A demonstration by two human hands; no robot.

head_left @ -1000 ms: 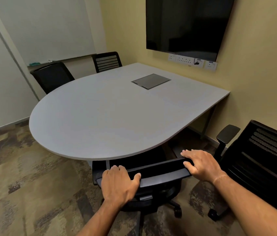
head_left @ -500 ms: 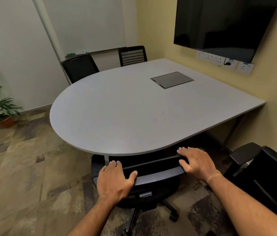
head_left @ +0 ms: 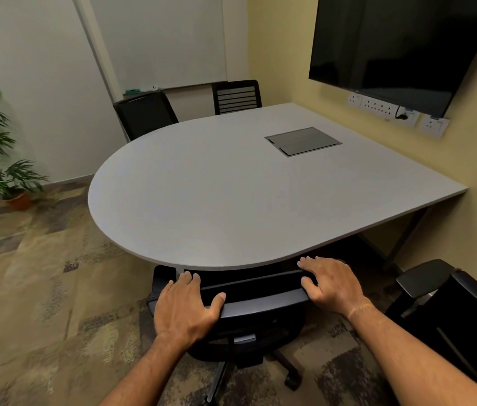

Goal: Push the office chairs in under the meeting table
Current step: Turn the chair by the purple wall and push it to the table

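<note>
Head view. The near office chair (head_left: 256, 310) is seen at the curved front edge of the worktop (head_left: 231, 194), with its seat hidden beneath the worktop and only the top of its backrest and part of its wheeled base exposed. The left hand (head_left: 186, 307) is laid over the left end of the backrest top, fingers over the front and thumb spread along the rail; this grip is closed loosely on the backrest. The right hand (head_left: 331, 284) is pressed flat on the right end, fingers extended and apart, not wrapped around anything.

Compared with one second ago, the backrest is found closer to the worktop edge, and the fingertips of both hands are now almost beneath it. It is judged that this chair is nearly fully seated and that little travel remains before the backrest meets the edge; release of both hands is the likely next requirement.

A second chair (head_left: 463, 320) is seen at lower right, well clear of the worktop, and is judged not yet pushed in. Two further chairs, (head_left: 145, 114) and (head_left: 237, 96), stand against the far edge.
</note>
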